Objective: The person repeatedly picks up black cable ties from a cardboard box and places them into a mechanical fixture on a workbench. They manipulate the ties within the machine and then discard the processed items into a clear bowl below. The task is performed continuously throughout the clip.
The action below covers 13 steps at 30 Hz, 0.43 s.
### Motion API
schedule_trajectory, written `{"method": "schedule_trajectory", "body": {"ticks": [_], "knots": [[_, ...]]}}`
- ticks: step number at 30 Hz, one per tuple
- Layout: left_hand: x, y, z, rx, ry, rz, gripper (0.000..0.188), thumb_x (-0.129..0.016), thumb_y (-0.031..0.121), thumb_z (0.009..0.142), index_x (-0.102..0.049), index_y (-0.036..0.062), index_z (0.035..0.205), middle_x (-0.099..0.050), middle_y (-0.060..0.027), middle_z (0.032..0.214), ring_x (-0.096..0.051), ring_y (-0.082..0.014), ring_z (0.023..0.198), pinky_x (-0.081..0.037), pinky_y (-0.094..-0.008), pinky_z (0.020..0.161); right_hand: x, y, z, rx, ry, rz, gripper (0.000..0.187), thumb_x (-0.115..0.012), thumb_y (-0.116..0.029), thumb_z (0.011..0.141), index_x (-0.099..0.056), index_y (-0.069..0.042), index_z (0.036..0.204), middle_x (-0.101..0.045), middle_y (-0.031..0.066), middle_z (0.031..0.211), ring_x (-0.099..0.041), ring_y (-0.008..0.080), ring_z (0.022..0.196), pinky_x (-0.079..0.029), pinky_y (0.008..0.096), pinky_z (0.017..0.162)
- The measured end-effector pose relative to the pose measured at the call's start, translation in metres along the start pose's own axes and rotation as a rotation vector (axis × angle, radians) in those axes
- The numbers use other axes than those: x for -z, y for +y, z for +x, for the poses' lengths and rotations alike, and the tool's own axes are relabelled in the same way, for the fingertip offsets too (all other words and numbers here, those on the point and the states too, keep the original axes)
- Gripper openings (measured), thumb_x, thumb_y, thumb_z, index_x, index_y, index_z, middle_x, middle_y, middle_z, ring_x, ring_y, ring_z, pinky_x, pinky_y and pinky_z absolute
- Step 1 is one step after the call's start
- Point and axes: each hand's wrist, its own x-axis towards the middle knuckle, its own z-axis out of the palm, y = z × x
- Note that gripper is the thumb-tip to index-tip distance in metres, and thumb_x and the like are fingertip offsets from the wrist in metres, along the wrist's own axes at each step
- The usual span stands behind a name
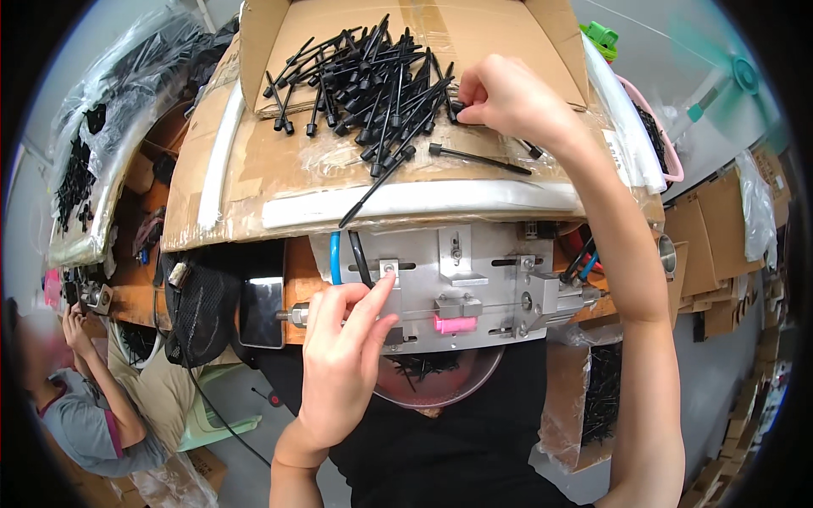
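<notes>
A loose heap of thin black rods with thick capped ends point(373, 93) lies on a cardboard surface in front of me. At the heap's right edge my right hand point(512, 100) pinches one black rod near its capped end. One single rod point(481, 158) lies below that hand, apart from the heap. My left hand point(343, 360) is empty, its index finger stretched out and its thumb apart, over the left part of a metal fixture point(423, 245). A pink piece point(455, 324) sits at the fixture's front middle.
Under the fixture is a round bowl point(436, 398) with black parts. A phone point(262, 311) and a black mesh bag point(201, 309) are at left. Boxed rods point(600, 389) stand at lower right. A co-worker point(102, 398) sits at far left; a green fan point(743, 74) is at right.
</notes>
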Motion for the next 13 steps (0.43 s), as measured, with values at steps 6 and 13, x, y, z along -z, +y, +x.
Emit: {"method": "schedule_trajectory", "body": {"ticks": [6,13], "knots": [[0.004,0.000,-0.005,0.024,-0.025,-0.009,0.044,-0.072,-0.005,0.074,-0.068,0.0063,0.117,-0.058,-0.0091,0.091,-0.055,-0.0247,0.084,-0.047,-0.0346,0.074,0.004,-0.007,-0.002,-0.074,-0.007,-0.090,0.016,-0.071,-0.008,0.074,-0.071,0.004,0.085,-0.069,0.0156,0.072,-0.066,0.0236,0.067,-0.053,0.0330,0.066],[0.002,0.001,-0.007,0.031,-0.060,-0.043,0.044,-0.072,-0.004,0.074,-0.068,0.0058,0.117,-0.059,-0.0092,0.094,-0.056,-0.0250,0.086,-0.047,-0.0350,0.078,0.024,0.043,0.016,-0.093,0.005,-0.186,0.024,-0.073,-0.013,0.072,-0.073,0.003,0.090,-0.072,0.0153,0.077,-0.070,0.0239,0.071,-0.055,0.0341,0.068]]}}
